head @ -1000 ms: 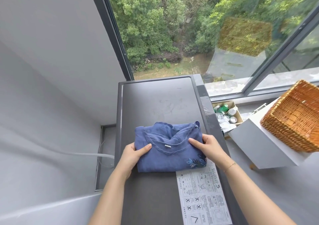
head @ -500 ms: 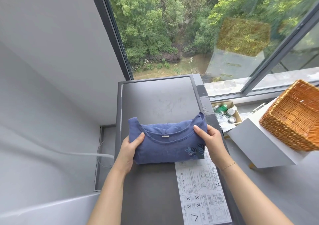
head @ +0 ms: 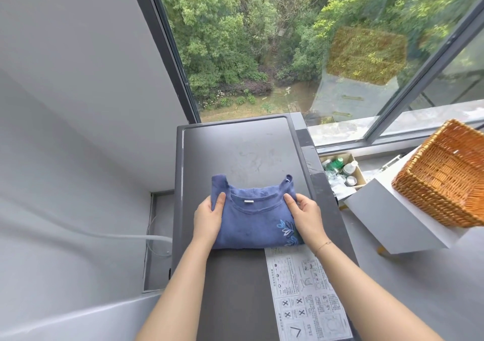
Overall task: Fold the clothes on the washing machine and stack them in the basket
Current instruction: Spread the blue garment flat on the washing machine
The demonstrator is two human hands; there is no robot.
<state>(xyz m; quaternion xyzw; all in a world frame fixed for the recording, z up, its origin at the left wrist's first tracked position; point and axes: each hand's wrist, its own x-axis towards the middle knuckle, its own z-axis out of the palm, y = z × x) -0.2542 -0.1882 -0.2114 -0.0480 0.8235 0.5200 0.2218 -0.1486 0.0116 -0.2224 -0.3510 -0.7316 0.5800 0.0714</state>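
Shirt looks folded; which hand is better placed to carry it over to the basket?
Right, probably. The wicker basket sits to the person's right, and the right hand already grips that side of the blue shirt. The left hand holds the far side.

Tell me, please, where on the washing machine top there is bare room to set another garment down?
Bare lid lies between the folded blue top and the window. Nearer, a strip left of the instruction sticker. The middle is taken: both hands hold the top.

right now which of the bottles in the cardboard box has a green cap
The one at the far left of the cardboard box, nearest the washing machine: the green-capped bottle. The bottle beside it to the right, the white-capped bottle, is pale with a white top.
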